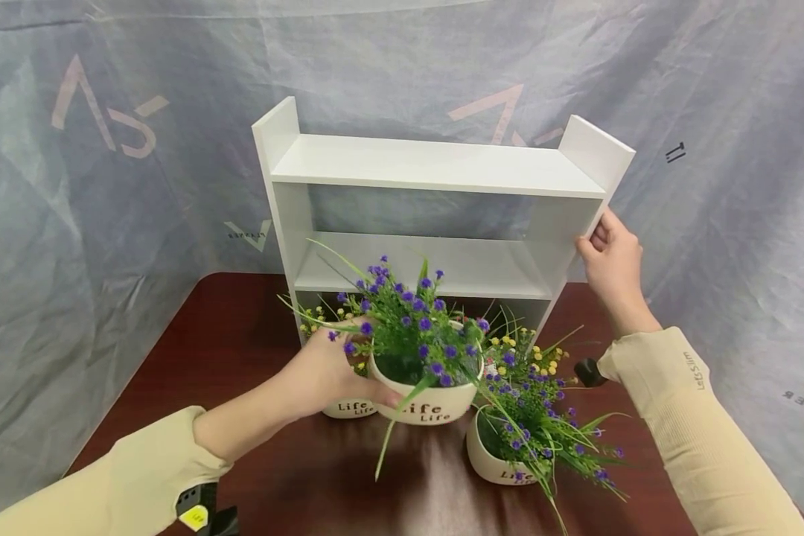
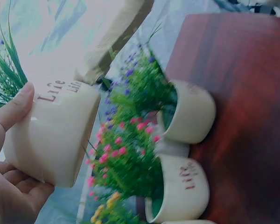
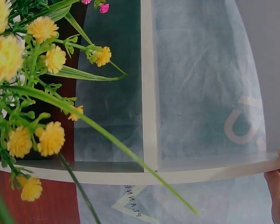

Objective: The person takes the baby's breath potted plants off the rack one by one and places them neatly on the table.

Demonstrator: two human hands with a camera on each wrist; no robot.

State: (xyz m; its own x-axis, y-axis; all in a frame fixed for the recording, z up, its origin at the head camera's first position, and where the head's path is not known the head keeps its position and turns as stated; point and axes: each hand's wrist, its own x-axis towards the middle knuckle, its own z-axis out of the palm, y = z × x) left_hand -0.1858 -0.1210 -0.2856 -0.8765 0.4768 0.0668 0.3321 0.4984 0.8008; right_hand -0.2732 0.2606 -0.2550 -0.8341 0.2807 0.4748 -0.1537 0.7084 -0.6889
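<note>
My left hand (image 1: 328, 372) holds an oval white flowerpot (image 1: 435, 408) marked "Life", full of artificial purple flowers and grass, in front of the shelf. Thumb and fingers grip the pot's side in the left wrist view, and it hangs in the air above the other pots. With my right hand (image 1: 615, 260) I pinch the right side panel of the white shelf unit (image 1: 435, 162). That grip shows at the right edge of the right wrist view, fingers (image 3: 275, 184) at the panel's edge. The raised plant covers part of the lower shelf.
A second purple-flowered pot (image 1: 499, 463) stands at the front right of the dark red table (image 1: 241, 327). Pink flowers (image 2: 116, 151) and yellow flowers (image 3: 51, 140) grow from other pots near the shelf's base. Another pot (image 1: 350, 409) stands behind my left hand. Grey cloth hangs behind.
</note>
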